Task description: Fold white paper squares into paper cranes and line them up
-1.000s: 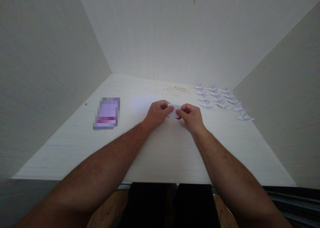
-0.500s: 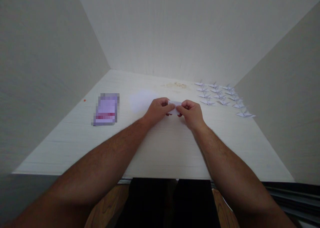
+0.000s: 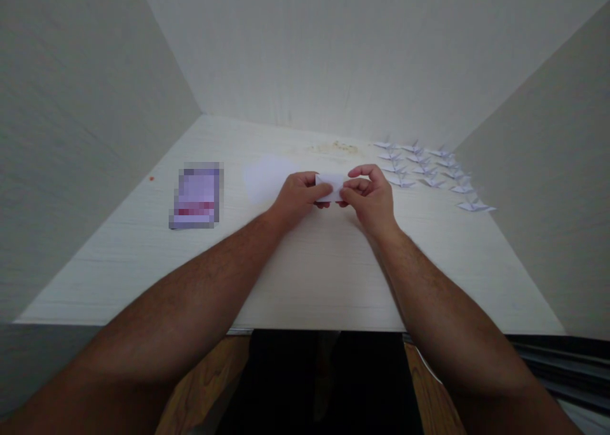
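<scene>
A small folded piece of white paper (image 3: 330,186) is held between both hands above the middle of the table. My left hand (image 3: 299,194) pinches its left side, with the thumb on top and fingertips showing below. My right hand (image 3: 372,197) grips the right side between thumb and fingers, while its index finger is raised off the paper. Behind my left hand lies a flat stack or sheet of white paper (image 3: 267,176). To the right, several folded paper cranes (image 3: 423,169) stand in rows.
A pixelated purple-white pad or packet (image 3: 196,194) lies at the left of the table (image 3: 324,270). Walls close in the table at the back (image 3: 314,60), left and right. A small orange speck (image 3: 152,178) sits near the left edge, and brownish stains (image 3: 343,147) mark the back.
My right index finger has lifted away from the folded paper, leaving more of it visible. Both hands keep hold of it. The view has shifted slightly.
</scene>
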Available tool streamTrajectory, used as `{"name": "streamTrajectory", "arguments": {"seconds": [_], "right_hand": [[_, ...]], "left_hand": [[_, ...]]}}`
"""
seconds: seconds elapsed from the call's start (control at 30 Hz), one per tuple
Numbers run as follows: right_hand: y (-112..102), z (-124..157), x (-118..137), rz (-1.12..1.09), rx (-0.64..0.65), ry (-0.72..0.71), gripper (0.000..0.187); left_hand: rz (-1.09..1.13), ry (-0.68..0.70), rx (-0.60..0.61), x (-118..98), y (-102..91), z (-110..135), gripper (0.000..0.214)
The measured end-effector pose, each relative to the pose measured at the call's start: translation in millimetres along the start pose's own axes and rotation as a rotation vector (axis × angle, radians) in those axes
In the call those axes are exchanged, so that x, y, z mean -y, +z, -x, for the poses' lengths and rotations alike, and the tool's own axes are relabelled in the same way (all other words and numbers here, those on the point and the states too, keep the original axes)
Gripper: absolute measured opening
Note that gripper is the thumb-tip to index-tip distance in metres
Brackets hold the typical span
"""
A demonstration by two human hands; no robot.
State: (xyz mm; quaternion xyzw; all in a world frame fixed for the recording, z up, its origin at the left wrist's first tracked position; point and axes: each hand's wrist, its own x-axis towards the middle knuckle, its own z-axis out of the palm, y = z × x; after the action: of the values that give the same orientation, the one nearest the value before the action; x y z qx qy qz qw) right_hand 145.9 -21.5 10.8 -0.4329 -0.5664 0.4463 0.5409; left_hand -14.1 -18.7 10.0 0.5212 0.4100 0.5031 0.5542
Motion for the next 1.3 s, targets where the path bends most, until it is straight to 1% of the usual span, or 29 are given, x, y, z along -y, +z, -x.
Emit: {"name": "streamTrajectory", "arguments": {"seconds": [0.1,0.23,0.4,0.53,0.63,0.73,0.83,0.93,1.07,1.3], "right_hand": [[1.0,1.9,3.1,0.048,-0.012,-0.054,0.017],[2.4,3.0,5.6,0.066,-0.002,-0.068,0.008],[1.8,1.2,3.8,0.048,0.005,-0.085,0.005],[1.6,0.9,2.0,0.047,0.016,-0.094,0.005],[1.8,1.2,2.2,0.016,0.004,-0.064,0.014],[1.3,0.3,2.4,-0.04,0.004,0.023,0.025],[0.3,-1.0,2.2,-0.057,0.022,0.09,0.026],[-0.8,-1.5,2.5,-0.063,0.01,0.104,0.029],[-2.9,-1.2,3.7,0.066,0.038,0.127,0.017],[-4.7,0.0,5.8,0.203,0.073,0.071,0.012]], "left_hand": [[-0.011,-0.005,-0.005,-0.2,0.2,-0.1,0.015],[-0.043,-0.002,0.003,0.6,-1.2,-0.5,0.016],[-0.02,-0.009,0.032,2.4,-2.2,-1.3,0.017],[-0.014,-0.023,0.02,0.1,-0.8,-0.6,0.016],[-0.047,-0.006,-0.002,-2.9,0.5,0.9,0.014],[-0.107,0.019,-0.002,-3.4,1.1,2.0,0.014],[-0.173,0.031,0.028,-0.9,0.7,2.1,0.013],[-0.223,0.044,0.04,0.9,-0.1,1.9,0.013],[-0.263,0.07,0.026,-0.3,-1.0,2.1,0.013],[-0.285,0.065,0.016,0.2,-2.5,0.6,0.012]]}}
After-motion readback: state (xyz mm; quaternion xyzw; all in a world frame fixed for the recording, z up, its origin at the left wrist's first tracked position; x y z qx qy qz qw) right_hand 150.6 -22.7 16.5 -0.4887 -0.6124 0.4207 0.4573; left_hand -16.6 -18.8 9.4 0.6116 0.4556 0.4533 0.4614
